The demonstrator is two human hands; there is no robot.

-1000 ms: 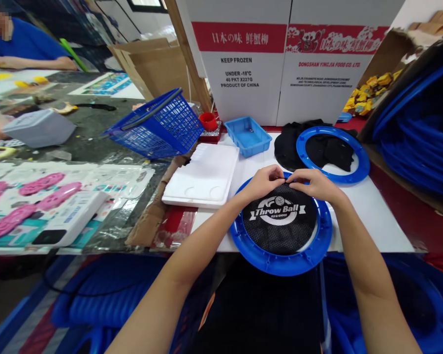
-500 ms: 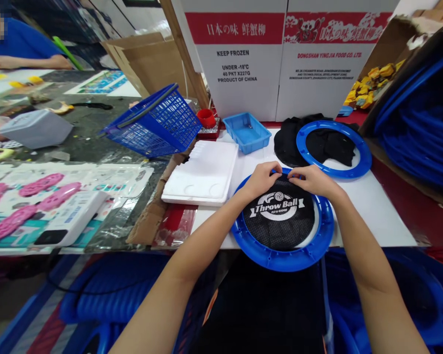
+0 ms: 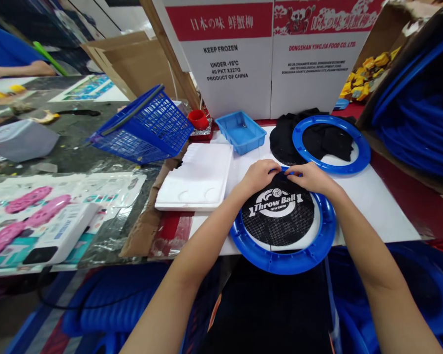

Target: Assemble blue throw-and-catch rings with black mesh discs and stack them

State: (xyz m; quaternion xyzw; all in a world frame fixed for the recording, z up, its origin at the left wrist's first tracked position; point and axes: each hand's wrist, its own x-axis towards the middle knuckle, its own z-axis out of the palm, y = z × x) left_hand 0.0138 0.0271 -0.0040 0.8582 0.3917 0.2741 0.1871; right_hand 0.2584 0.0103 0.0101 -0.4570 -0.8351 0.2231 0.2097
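A blue plastic ring (image 3: 280, 262) lies at the table's front edge, its near side jutting over it. Inside it rests a round black mesh fabric (image 3: 280, 223) printed "Throw Ball"; a white gap shows between mesh and ring on the right. At the ring's far side my left hand (image 3: 263, 174) pinches the mesh's upper edge. My right hand (image 3: 308, 177) pinches the same edge just to the right, fingertips close to the other hand's. Behind them, a second blue ring (image 3: 362, 150) lies partly on a pile of black mesh pieces (image 3: 282, 135).
A light-blue tray (image 3: 241, 132), a white foam block (image 3: 195, 177) and a tilted blue basket (image 3: 143, 128) stand left of the rings. White cartons (image 3: 236, 93) rise behind. A box of blue rings (image 3: 421, 113) stands at right. A person's blue sleeve (image 3: 3, 46) shows far left.
The view has shifted slightly, so the surroundings sit a little further left. Both hands stay at the ring's far edge, still pinching the mesh, with only slight finger movement.
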